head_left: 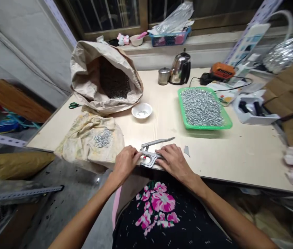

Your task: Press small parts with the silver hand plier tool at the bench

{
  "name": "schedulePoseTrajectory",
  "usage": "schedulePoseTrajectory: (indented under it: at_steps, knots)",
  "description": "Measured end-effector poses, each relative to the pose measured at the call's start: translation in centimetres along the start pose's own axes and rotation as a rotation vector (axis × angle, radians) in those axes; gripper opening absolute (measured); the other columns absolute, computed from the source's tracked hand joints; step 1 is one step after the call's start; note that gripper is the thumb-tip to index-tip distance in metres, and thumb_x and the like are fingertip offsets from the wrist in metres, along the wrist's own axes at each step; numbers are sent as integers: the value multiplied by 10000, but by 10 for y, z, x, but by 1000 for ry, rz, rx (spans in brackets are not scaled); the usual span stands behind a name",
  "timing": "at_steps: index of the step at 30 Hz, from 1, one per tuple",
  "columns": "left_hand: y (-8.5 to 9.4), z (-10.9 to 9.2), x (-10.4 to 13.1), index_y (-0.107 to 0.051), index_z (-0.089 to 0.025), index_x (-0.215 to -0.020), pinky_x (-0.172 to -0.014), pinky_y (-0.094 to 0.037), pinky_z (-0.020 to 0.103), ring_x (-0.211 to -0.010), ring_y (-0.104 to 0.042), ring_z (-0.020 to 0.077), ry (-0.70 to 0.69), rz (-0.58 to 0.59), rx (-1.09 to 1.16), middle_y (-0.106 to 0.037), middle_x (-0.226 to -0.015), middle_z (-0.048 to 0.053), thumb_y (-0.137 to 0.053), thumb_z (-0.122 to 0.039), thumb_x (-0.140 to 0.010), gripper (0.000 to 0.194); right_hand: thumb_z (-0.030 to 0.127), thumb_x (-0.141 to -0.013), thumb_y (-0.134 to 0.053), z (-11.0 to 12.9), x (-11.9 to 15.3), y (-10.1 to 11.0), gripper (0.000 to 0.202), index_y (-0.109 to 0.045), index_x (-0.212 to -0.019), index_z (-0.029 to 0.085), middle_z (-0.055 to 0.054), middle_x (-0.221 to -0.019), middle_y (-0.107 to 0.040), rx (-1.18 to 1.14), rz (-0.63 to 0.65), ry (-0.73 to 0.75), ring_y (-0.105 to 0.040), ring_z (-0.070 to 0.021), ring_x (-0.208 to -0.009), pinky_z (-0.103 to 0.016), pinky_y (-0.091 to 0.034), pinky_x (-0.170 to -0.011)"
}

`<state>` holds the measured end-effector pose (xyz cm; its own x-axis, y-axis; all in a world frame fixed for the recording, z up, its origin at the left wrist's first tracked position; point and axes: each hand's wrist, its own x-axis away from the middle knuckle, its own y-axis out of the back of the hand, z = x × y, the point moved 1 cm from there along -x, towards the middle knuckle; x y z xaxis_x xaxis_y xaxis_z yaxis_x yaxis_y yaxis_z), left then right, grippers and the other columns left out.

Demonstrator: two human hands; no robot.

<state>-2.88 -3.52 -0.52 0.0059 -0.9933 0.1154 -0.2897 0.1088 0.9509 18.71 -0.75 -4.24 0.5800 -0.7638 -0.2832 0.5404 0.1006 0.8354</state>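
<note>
Near the table's front edge lies a grey pair of hand pliers (150, 159) with a spring, a small red part at its jaw and one long handle raised. My right hand (173, 159) is closed around its lower handle. At the jaw end, my left hand (127, 162) has its fingers pinched together, and whatever they hold is too small to make out. Left of the pliers, a crumpled yellowish cloth (84, 133) bears a heap of small silvery metal pieces (103, 137). A white bowl (141, 116) with a few thin pieces stands behind the tool.
A green basket (205, 127) full of silvery metal pieces stands right of centre. An open paper sack (84, 69), green-handled scissors (74, 105), a metal kettle (179, 71), a lidded metal pot (163, 76) and a white tray (252, 117) surround the work area. A grey scrap (186, 150) lies by my right hand.
</note>
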Motion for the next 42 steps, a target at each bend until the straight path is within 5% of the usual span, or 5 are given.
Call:
schedulePoseTrajectory:
  at_steps: [14,22,26,31,42]
  knots:
    - [-21,13,-26,-548,-147,-527,-521,-215,250,-534,-330,87,146,397,464,-374,-498,-49,-603,-413,-719,333,150,-967,-487,-1,-3,-9,174,-611,-1063,226,-44,-944,-599,42,24,7,-520,-208,-887,-350,-365,-771]
    - [-13,10,-28,-578,-151,-612,-513,-312,233,-497,-454,111,194,495,469,-515,-520,-18,-547,-406,-786,310,185,-979,-492,-6,-7,-18,125,-600,-1034,214,-36,-903,-591,88,-51,56,-523,-195,-853,-326,-343,-748]
    - [-12,1,-28,-657,-139,-735,-671,-419,269,-766,-629,197,118,280,132,-694,-802,90,-560,-234,-801,151,171,-989,-451,-10,-9,-27,146,-590,-1017,204,-43,-893,-579,103,-76,82,-504,-203,-843,-334,-335,-733]
    - [-6,5,-34,-679,-128,-840,-669,-454,271,-695,-661,193,137,479,200,-700,-730,70,-479,-245,-893,238,169,-989,-448,-16,-8,-33,149,-589,-1025,202,-47,-906,-573,104,-77,56,-501,-209,-850,-336,-349,-727]
    - [36,24,-59,-699,-138,-882,-759,-495,254,-815,-677,189,-123,-39,-30,-721,-875,85,-489,-198,-937,225,151,-978,-432,-21,-9,-37,185,-608,-1013,198,-60,-876,-594,199,-152,13,-528,-212,-815,-332,-402,-706]
